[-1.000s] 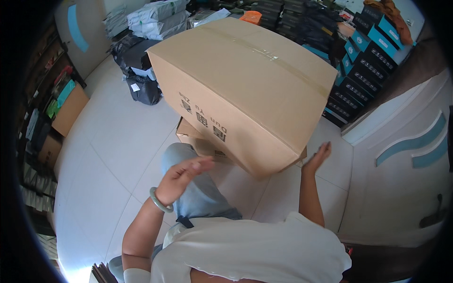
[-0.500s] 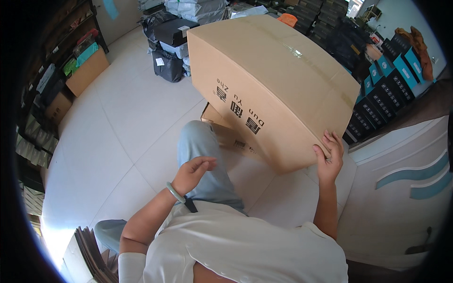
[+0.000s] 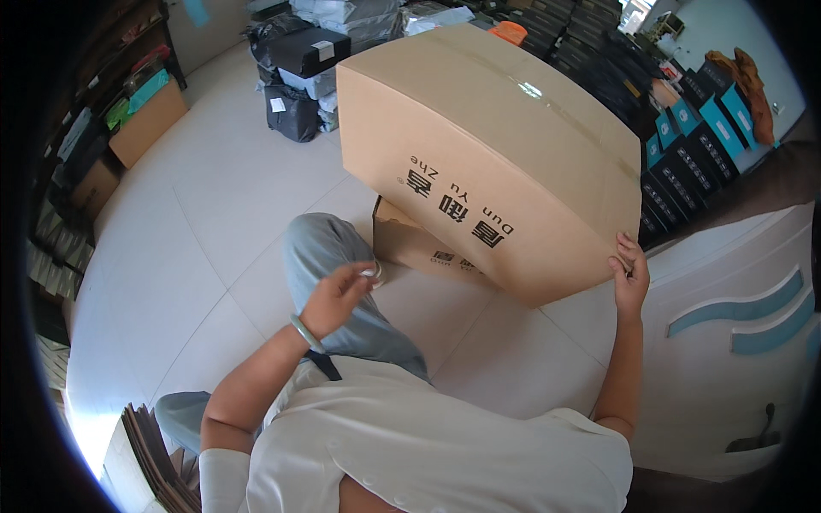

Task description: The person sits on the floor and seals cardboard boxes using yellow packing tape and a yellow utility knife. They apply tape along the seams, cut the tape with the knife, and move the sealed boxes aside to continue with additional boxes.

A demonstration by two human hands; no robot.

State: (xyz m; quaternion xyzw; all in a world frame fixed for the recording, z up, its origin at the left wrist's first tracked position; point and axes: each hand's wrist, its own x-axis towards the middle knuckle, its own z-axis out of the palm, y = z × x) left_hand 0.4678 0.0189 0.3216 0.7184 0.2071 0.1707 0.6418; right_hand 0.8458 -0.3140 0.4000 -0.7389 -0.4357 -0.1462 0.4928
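Note:
A big taped brown cardboard box [image 3: 505,145] rests tilted on a smaller flat brown box [image 3: 419,248] lying on the white tiled floor. My right hand [image 3: 631,275] presses on the big box's near right corner, fingers spread on the cardboard. My left hand [image 3: 339,293], with a green bangle at the wrist, hovers over my raised knee in grey trousers [image 3: 333,256], fingers loosely curled and holding nothing, a little left of the smaller box.
Dark wrapped parcels [image 3: 299,77] stand at the back. Stacks of black and blue boxes [image 3: 693,137] line the right. Shelves with goods [image 3: 85,154] run along the left. A white cabinet [image 3: 735,325] is close on my right. Flat cardboard sheets [image 3: 158,457] lie at lower left.
The big box has swung to the right. My right hand has moved from below it onto its near corner. My left hand has dropped away from the box toward my knee.

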